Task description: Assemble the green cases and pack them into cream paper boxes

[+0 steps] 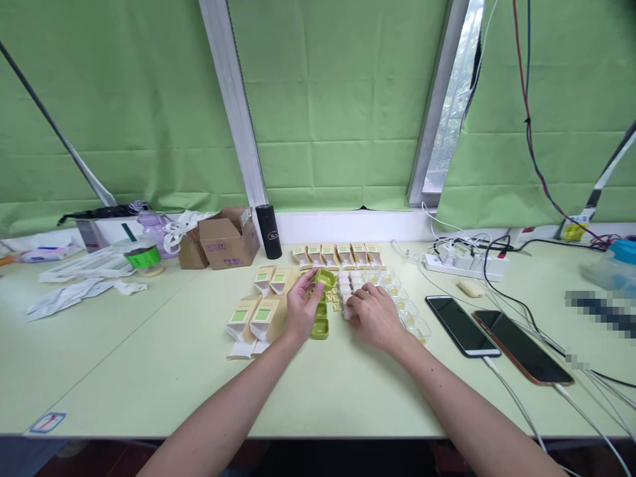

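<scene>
My left hand [301, 307] is closed on a small green case [325, 277], lifted slightly over a column of more green cases [320, 326] on the table. My right hand [373, 313] rests closed on a small white piece [348, 310] among several white pieces [350, 281]. Open cream-and-green cartons [256, 317] lie to the left of my left hand. A row of several upright cartons [338, 255] stands behind. Clear plastic trays [410, 311] sit in a line right of my right hand.
Two phones [462, 324] [521, 348] lie charging at the right, with a power strip [467, 263] and tangled cables behind. A black cylinder [269, 231], cardboard boxes [226, 242], a lidded cup [142, 257] and plastic wrappers [79, 291] sit at the back left.
</scene>
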### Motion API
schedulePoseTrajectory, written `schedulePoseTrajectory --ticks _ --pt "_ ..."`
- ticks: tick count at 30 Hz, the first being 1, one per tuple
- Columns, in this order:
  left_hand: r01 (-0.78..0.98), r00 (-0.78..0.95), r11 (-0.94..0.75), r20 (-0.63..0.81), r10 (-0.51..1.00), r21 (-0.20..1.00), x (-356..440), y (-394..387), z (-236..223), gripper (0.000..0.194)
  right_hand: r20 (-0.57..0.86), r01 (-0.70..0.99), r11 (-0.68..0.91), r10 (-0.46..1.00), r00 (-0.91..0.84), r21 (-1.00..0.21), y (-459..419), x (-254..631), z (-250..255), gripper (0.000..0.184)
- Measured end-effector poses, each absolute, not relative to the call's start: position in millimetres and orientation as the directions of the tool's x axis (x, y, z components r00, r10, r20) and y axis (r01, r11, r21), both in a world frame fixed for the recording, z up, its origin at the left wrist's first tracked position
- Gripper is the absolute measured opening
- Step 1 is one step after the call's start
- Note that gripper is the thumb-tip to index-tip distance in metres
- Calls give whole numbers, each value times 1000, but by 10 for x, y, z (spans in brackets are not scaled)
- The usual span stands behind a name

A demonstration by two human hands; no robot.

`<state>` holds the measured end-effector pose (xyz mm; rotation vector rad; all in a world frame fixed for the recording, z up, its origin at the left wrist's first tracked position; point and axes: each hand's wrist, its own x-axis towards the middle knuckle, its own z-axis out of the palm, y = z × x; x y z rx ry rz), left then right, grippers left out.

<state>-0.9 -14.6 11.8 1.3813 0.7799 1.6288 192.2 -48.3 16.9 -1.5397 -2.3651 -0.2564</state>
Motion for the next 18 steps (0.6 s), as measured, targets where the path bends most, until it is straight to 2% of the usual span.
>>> schedulePoseTrajectory --ticks 5,9,14,18 --pt "-279 -1 -444 462 887 851 4 -148 139 53 509 886 448 794 -332 -120 -445 2002 160 35" --pt "-352 32 -424 463 886 834 16 -158 149 52 739 761 608 616 -274 -225 -415 2001 180 29" --pt "-403 61 -404 464 884 821 24 -182 163 52 888 629 770 358 -288 -106 -384 1873 225 35" --pt "-414 63 -384 447 893 826 25 -181 165 53 901 597 797 322 -290 -93 -322 1789 267 40"
